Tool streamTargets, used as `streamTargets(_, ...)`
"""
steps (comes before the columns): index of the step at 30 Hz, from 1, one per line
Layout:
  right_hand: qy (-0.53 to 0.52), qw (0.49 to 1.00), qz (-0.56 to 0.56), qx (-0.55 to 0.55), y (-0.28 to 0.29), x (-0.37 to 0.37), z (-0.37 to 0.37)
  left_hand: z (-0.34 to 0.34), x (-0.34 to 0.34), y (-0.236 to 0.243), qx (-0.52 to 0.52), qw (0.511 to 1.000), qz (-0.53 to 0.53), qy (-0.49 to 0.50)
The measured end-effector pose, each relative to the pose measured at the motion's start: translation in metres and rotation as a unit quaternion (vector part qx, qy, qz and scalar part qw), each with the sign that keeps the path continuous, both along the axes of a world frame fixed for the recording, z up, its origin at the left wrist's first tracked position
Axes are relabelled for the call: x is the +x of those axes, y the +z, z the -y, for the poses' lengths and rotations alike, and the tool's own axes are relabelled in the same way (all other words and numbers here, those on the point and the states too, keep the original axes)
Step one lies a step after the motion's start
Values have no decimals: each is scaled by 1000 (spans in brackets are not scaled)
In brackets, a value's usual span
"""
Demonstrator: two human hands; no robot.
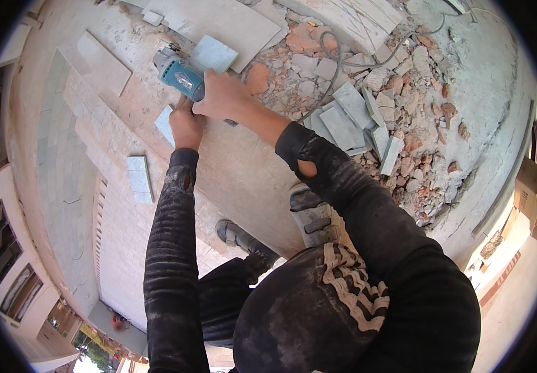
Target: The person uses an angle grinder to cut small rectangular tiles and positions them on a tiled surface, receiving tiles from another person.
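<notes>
My right hand (225,96) is wrapped round the rear of a teal power cutter (181,74), whose metal head points up and to the left. Closed close below it is my left hand (188,128), with its fingers up against the cutter's underside; they are partly hidden. The blade is not visible. Just beyond the cutter lies a square grey-blue tile piece (214,54). Beside my left wrist shows a narrower pale blue tile piece (165,125), partly covered by the hand. Another tile piece (139,179) lies nearer, left of my forearm.
Stacked tile offcuts (346,115) lie at the right, against a heap of broken brick and concrete rubble (414,137). A grey cable (337,62) loops across the debris. Large flat slabs (219,25) lie ahead. My shoes (237,236) stand on the dusty floor.
</notes>
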State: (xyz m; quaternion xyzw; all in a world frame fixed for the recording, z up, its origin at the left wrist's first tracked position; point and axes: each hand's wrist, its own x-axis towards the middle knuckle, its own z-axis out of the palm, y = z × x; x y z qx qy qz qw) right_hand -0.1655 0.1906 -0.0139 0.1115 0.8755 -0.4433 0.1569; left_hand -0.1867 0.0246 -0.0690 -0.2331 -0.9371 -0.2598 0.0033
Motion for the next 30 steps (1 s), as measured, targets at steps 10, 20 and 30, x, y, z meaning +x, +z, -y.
streamTargets(10, 1, 1000, 5, -3, 3, -1, 0, 0, 0, 0, -4, 1000, -1, 3)
streamTargets(20, -1, 1000, 6, -4, 4, 0, -1, 0, 0, -3, 0, 1000, 5, 9)
streamTargets(30, -2, 1000, 16, -8, 9, 3, -1, -1, 1, -3, 10, 1000, -12, 7)
